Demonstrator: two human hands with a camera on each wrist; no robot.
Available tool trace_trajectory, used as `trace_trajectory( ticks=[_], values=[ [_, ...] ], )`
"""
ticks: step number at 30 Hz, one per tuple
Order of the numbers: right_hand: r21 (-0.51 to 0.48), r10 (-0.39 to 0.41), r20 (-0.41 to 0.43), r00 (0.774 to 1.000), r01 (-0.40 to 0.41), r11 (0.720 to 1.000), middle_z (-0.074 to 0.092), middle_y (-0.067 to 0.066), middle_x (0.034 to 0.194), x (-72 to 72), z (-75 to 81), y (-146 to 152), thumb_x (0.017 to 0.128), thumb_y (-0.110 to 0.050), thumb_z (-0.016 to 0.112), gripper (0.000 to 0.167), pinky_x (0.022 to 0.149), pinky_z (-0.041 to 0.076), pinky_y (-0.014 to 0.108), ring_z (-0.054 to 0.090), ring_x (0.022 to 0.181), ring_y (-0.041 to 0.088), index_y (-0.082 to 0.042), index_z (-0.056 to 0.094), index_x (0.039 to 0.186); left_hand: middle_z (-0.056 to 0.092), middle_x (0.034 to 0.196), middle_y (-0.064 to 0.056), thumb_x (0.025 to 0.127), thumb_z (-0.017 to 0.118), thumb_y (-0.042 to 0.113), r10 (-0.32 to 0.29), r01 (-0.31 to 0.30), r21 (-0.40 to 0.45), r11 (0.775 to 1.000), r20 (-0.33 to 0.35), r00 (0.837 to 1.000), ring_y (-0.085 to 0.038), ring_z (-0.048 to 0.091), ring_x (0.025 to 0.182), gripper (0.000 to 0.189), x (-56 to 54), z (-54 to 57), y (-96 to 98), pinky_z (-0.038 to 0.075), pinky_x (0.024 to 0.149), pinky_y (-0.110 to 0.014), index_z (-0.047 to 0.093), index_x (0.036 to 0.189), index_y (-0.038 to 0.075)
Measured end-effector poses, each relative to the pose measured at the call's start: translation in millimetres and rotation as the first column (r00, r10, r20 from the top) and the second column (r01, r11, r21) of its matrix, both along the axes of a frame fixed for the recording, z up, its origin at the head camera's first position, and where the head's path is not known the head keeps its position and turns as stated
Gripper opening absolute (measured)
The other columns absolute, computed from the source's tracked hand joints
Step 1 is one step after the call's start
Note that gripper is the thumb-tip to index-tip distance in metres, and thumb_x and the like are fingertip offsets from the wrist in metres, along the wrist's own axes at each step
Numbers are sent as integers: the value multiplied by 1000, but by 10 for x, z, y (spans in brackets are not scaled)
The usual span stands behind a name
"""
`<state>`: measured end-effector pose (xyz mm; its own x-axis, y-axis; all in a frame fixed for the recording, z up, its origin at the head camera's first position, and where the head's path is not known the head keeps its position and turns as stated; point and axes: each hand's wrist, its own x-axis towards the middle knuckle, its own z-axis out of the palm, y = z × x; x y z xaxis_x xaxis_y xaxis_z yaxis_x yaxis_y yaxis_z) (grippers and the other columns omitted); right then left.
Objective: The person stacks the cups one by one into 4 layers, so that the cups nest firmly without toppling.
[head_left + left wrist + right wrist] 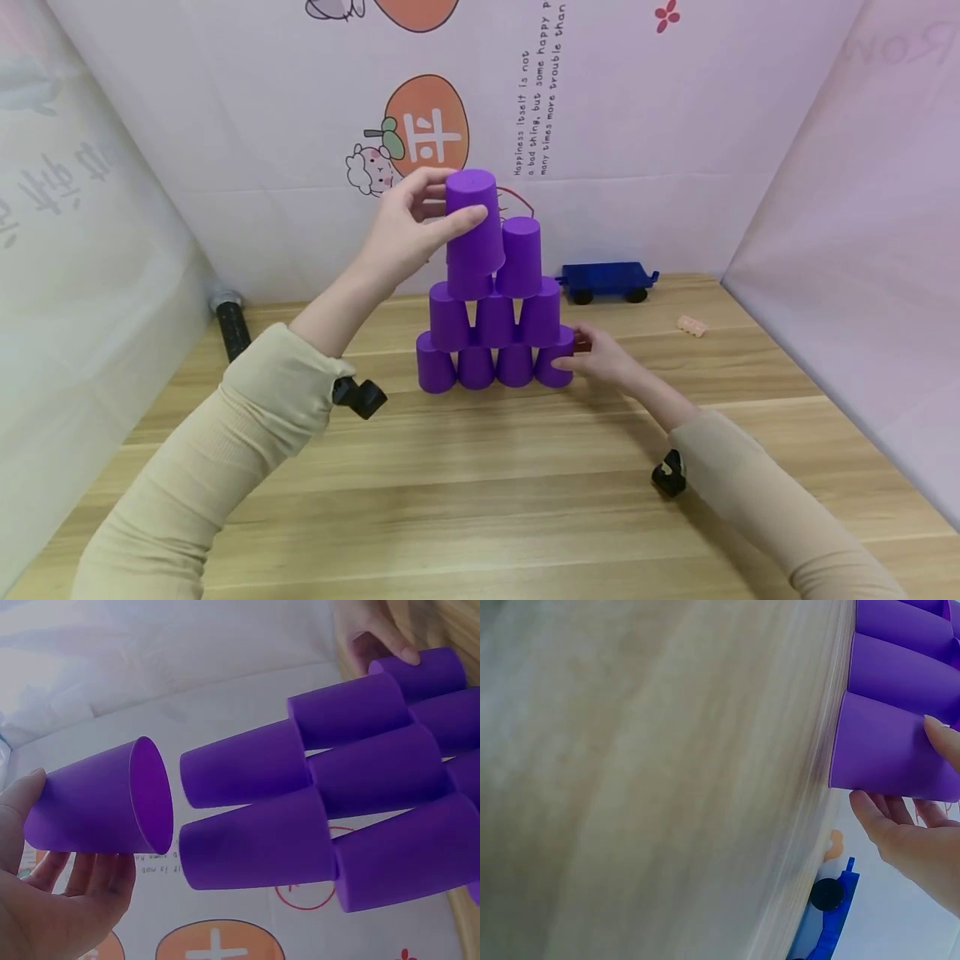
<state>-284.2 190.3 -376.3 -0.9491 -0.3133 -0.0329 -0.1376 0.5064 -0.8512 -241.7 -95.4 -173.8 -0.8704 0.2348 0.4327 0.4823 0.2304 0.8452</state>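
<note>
My left hand [405,232] grips a purple cup [472,221] mouth down, thumb on the near side and fingers behind. In the left wrist view a gap separates this held cup [94,799] from the two top-row cups of a pyramid, the left one [255,844] and the right one [244,765] in that picture. Below them stands a row of 3 upside-down cups [495,321], over a bottom row of several more. Low on the right, my right hand [603,360] holds the end bottom cup [892,750] between thumb and fingers.
Behind the pyramid, to the right, sits a blue toy wagon [607,281] with black wheels. A small peach-coloured piece [692,326] lies farther right. At the left edge rests a black cylindrical object [231,325]. A printed white cloth [637,108] hangs behind the wooden table [480,500].
</note>
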Motion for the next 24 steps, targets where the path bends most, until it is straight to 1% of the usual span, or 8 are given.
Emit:
trace_trajectory(
  ticks=[4,5,9,13,17,21,24],
  values=[
    [4,3,-10,1000,-3,1000,51,27,129,3,-7,5,84,-19,70,62,100,45,49,49,121,41,6,41,134,61,120,-5,81,73,31,44,-44,2,999,35,998,-16,60,110,49,-84,139,47,51,92,-35,55,125,18],
    [5,4,-13,1000,-4,1000,51,27,129,3,-10,7,84,-20,70,62,100,45,49,49,120,41,6,41,133,61,121,-6,81,73,30,53,-54,6,999,41,998,-16,59,111,50,-104,165,59,48,97,-35,55,126,18],
    [11,3,-17,1000,-3,1000,52,26,128,-4,-20,8,84,-20,71,60,101,45,49,49,121,41,4,43,131,60,123,-4,80,74,34,96,-95,-5,995,73,993,-14,57,113,52,-185,245,126,46,99,-36,55,127,20],
    [12,-2,-11,1000,2,1000,52,25,129,-10,-32,5,84,-21,71,60,101,44,50,48,121,41,3,43,131,60,125,-2,80,74,37,119,-117,-34,993,87,989,-12,56,114,53,-281,267,205,46,99,-35,55,126,22],
    [0,0,-6,1000,0,1000,52,25,129,-13,-36,5,83,-20,71,59,101,44,50,48,121,40,2,43,131,59,124,-2,80,74,37,119,-117,-26,993,91,989,-12,56,113,52,-363,264,262,46,98,-34,55,126,21],
    [-3,3,-6,1000,-3,1000,52,24,129,-18,-29,7,84,-20,71,59,102,44,50,48,121,39,2,44,131,59,124,-3,80,74,36,117,-116,-22,993,92,989,-13,55,112,52,-416,254,295,47,97,-33,55,126,20],
    [3,2,-6,1000,-2,1000,52,24,129,-15,-14,7,84,-20,71,59,102,44,50,48,122,39,2,43,132,59,124,-3,80,74,36,130,-127,-35,991,93,987,-14,55,113,52,-441,232,304,47,97,-33,54,126,20]
  ],
)
